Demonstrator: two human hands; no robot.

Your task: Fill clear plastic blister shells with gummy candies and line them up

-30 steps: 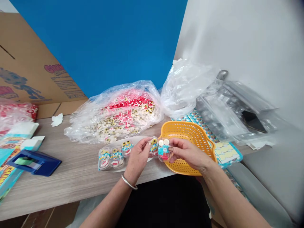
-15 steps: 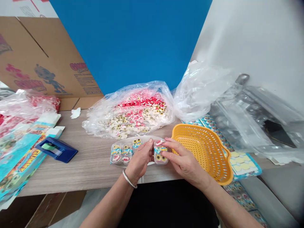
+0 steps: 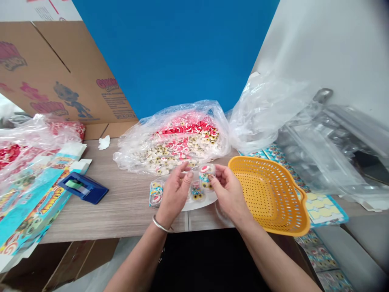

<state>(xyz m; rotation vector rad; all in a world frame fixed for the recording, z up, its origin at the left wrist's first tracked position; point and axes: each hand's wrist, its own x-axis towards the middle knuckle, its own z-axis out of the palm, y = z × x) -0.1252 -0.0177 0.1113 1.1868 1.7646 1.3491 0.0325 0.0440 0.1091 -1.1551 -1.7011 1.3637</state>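
My right hand (image 3: 227, 194) pinches a small clear candy pack (image 3: 206, 177) with a blue label, held just above a white plate (image 3: 199, 203). My left hand (image 3: 174, 194) hovers beside it over the plate, fingers curled, thumb and fingertips near the pack; whether it grips anything I cannot make out. Another filled pack (image 3: 197, 192) lies on the plate between my hands, and one more (image 3: 156, 193) sits at the plate's left end. Part of the plate is hidden by my left hand.
A clear bag of red and white gummies (image 3: 176, 142) lies behind the plate. An orange perforated basket (image 3: 270, 194) sits to the right, with clear plastic trays (image 3: 328, 142) and sticker sheets (image 3: 322, 207) beyond. A blue tape dispenser (image 3: 83, 187), printed cartons (image 3: 33, 202) and a cardboard box (image 3: 60, 81) are left.
Both hands moved from the basket's edge leftward and away from me to above the plate. The pack went with my right hand. The camera view shifted left.
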